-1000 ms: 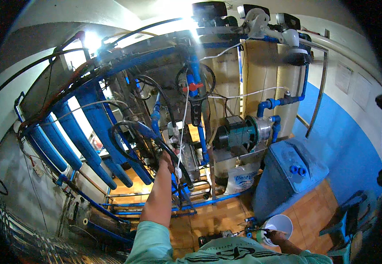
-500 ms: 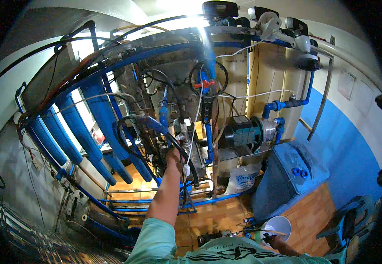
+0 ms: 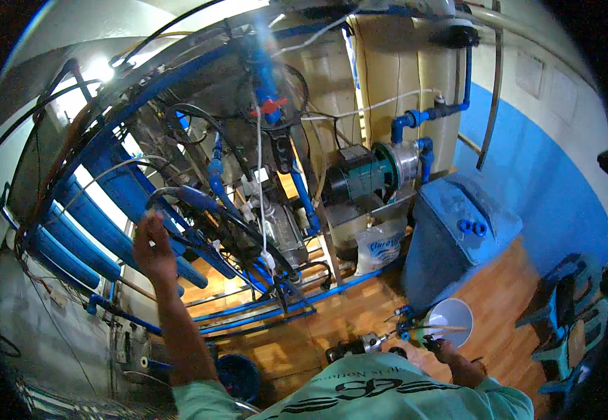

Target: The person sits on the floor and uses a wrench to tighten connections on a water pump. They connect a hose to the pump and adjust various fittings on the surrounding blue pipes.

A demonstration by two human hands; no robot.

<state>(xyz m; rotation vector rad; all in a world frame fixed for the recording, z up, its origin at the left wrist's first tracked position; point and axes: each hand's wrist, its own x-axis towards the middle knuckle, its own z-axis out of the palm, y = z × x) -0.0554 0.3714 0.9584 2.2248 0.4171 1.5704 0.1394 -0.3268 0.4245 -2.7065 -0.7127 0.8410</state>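
Observation:
My left hand is raised at left, fingers loosely bent and apart, just below a looped black hose in front of the large blue cylinders. I see nothing held in it. Right of it stand blue pipework and a steel cylindrical pump. My right hand is low at right, closed on a small dark item I cannot make out, at the rim of a white bucket with a stick across it. A small motor pump lies beside it on the floor.
A green motor pump sits before tall beige tanks. A blue-grey plastic container and white sack stand at right, teal chairs farther right. A dark tub is low by my left arm.
My left hand has left the middle pipework and moved left and up toward the hose loop. The view has tilted and shifted. My right hand stays by the bucket.

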